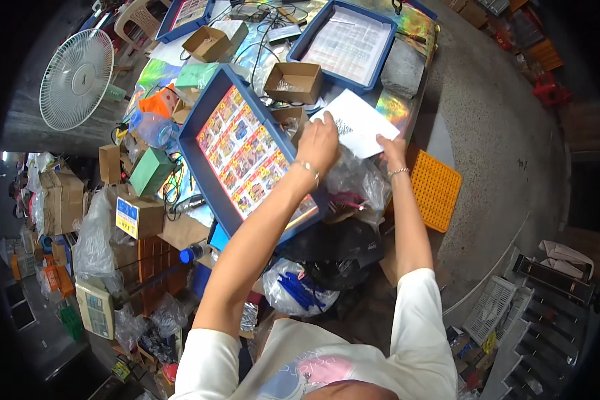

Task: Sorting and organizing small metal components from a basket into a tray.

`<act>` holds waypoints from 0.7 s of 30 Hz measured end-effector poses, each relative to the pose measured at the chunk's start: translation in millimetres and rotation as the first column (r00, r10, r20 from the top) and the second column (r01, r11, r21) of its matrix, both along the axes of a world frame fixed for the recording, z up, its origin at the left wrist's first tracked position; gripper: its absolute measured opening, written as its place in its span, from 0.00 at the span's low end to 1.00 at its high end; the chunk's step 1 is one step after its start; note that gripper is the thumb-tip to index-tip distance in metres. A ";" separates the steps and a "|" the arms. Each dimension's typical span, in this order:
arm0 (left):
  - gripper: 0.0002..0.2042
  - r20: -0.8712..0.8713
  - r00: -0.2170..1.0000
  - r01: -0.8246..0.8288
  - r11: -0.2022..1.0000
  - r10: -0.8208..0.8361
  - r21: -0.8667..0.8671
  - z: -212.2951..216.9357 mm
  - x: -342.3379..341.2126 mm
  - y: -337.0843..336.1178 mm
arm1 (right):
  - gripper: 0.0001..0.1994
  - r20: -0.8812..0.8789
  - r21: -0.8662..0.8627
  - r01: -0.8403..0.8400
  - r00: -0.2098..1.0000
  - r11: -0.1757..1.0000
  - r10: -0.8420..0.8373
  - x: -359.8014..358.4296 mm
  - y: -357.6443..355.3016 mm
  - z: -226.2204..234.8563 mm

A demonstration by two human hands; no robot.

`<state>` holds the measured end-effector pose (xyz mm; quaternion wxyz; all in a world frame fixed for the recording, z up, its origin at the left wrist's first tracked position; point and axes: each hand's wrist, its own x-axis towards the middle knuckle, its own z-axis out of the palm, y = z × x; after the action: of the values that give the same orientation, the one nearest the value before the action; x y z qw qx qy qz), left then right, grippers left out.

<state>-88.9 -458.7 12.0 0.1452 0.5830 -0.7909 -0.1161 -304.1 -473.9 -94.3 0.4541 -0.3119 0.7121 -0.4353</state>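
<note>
A white sheet of paper (367,130) with a patch of black print is held up between my two hands, beyond the right side of a blue tray. My left hand (319,141) is closed on its left edge, fingers bent over it. With thumb and fingers, my right hand (393,152) pinches its lower right corner. Below my left forearm lies the blue tray (195,119), tilted, with a colourful printed sheet (237,143) of small pictures in it. A clear plastic bag (370,180) sits just under the paper, between my wrists.
Farther off are a second blue tray (385,50) with printed sheets, a grey block (403,69) and open cardboard boxes (293,81). An orange perforated basket (439,190) stands right of my right forearm. A fan (78,80) and a plastic bottle (153,129) are at left.
</note>
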 end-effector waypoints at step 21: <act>0.12 0.127 0.991 -0.068 0.981 0.046 0.182 -27.5 -7.1 -52.8 | 0.16 -0.679 -0.031 -0.113 0.732 0.993 0.062 -12.7 -11.6 -54.4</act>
<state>-96.0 -511.5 -15.5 0.0446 0.6225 -0.7669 -0.1495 -316.8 -485.4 -148.7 0.1731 -0.4975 0.7972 -0.2950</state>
